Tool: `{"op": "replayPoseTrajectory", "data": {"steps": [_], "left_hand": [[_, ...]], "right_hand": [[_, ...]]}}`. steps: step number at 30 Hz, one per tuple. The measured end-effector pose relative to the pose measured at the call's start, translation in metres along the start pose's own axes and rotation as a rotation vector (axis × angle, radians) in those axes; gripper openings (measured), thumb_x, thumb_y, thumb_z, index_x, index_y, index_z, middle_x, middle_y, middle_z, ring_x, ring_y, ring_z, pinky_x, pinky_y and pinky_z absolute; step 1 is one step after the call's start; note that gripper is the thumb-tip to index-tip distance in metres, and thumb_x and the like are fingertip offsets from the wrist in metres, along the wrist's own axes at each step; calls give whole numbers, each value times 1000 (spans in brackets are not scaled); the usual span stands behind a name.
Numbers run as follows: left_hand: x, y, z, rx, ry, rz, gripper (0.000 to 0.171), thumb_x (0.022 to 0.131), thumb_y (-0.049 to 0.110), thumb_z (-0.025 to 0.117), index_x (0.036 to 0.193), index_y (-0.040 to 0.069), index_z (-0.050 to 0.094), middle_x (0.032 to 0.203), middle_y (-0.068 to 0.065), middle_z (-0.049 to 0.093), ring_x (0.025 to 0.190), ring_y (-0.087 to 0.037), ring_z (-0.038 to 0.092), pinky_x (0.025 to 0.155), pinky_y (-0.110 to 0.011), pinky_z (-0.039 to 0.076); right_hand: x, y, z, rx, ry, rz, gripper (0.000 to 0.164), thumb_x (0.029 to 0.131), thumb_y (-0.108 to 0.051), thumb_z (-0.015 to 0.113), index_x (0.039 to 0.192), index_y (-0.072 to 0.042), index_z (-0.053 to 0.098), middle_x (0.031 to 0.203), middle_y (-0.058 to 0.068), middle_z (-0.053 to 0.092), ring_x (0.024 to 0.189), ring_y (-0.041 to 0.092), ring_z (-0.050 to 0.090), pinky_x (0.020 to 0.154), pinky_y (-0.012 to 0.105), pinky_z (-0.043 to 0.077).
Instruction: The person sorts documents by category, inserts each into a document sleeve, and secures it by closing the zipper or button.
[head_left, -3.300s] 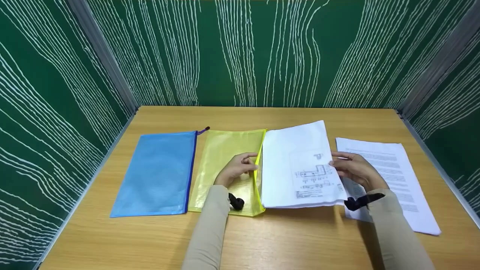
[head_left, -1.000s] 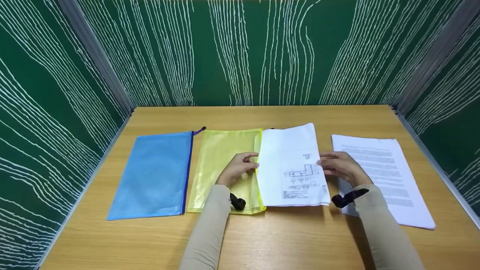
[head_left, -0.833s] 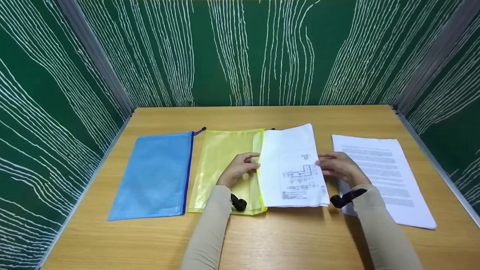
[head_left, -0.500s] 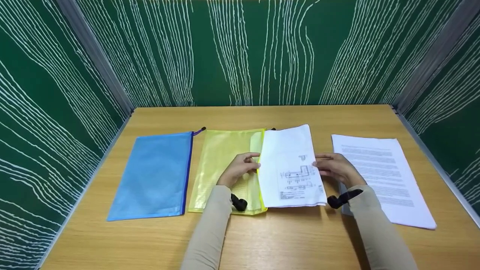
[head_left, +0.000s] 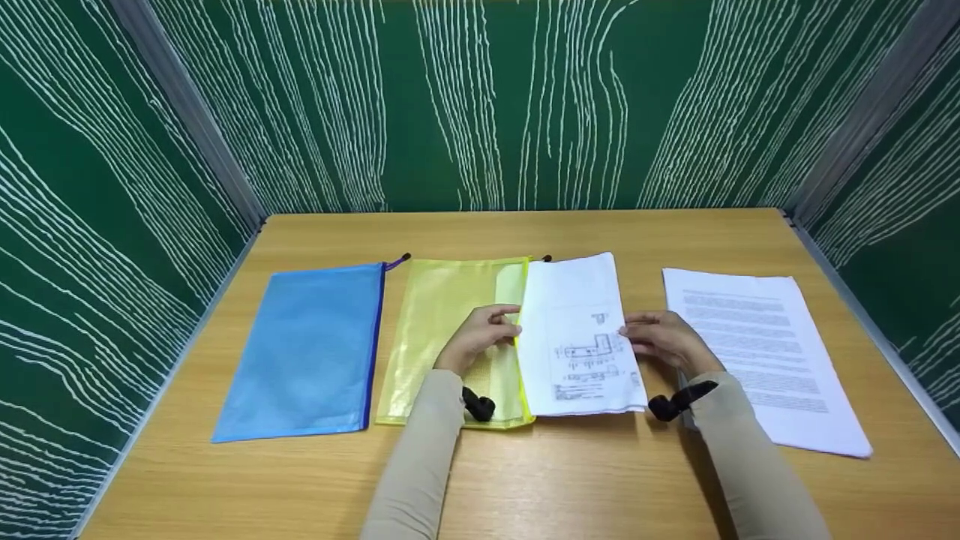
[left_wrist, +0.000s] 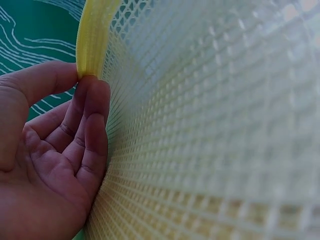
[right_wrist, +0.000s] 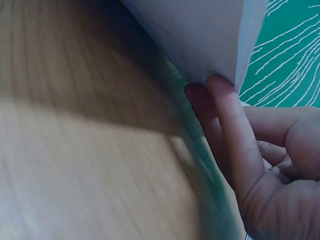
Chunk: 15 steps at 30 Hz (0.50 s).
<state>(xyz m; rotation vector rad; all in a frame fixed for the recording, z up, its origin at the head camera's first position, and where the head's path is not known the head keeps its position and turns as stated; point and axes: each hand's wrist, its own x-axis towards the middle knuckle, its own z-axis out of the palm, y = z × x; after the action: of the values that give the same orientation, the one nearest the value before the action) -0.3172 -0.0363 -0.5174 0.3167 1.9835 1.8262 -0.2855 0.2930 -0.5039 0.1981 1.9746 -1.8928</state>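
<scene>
A yellow mesh zip pouch [head_left: 442, 300] lies mid-table in the head view, its zip side facing right. My left hand [head_left: 476, 337] pinches the zippered edge [left_wrist: 92, 42] between thumb and fingers, holding the mouth apart. A stack of white papers [head_left: 570, 300] printed with a technical drawing sits partly inside the pouch; its left part shows pale through the yellow mesh. My right hand [head_left: 664, 341] pinches the stack's right edge, with fingers beneath the sheets [right_wrist: 215, 40] in the right wrist view. The outer part of the stack is raised off the table.
A blue zip pouch [head_left: 307, 352] with a purple zip lies flat on the left. Another stack of printed papers [head_left: 757, 352] lies on the right, partly behind the right forearm. Green walls with white lines [head_left: 450, 105] enclose the wooden table [head_left: 525, 480] at the back and sides.
The right hand has moved left, sliding the drawing stack farther into the yellow pouch; more paper shows through the mesh. The left hand keeps its pinch on the zippered edge.
</scene>
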Motion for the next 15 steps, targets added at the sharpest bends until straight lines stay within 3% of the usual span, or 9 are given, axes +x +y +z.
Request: {"op": "replayPoseTrajectory", "data": {"steps": [5, 15], "left_hand": [[1, 0, 0, 11, 0, -2, 49, 89, 8, 65, 137, 7, 53, 80, 0, 60, 74, -14, 63, 75, -27, 53], [1, 0, 2, 5, 11, -2, 51, 87, 9, 67, 137, 6, 53, 78, 0, 58, 75, -14, 64, 74, -27, 54]], "right_hand": [[1, 1, 2, 20, 10, 6, 54, 90, -4, 65, 134, 14, 39, 88, -2, 68, 79, 8, 68, 74, 19, 56], [4, 1, 8, 5, 12, 11, 63, 89, -5, 66, 139, 16, 33, 88, -1, 67, 79, 9, 69, 76, 21, 56]]}}
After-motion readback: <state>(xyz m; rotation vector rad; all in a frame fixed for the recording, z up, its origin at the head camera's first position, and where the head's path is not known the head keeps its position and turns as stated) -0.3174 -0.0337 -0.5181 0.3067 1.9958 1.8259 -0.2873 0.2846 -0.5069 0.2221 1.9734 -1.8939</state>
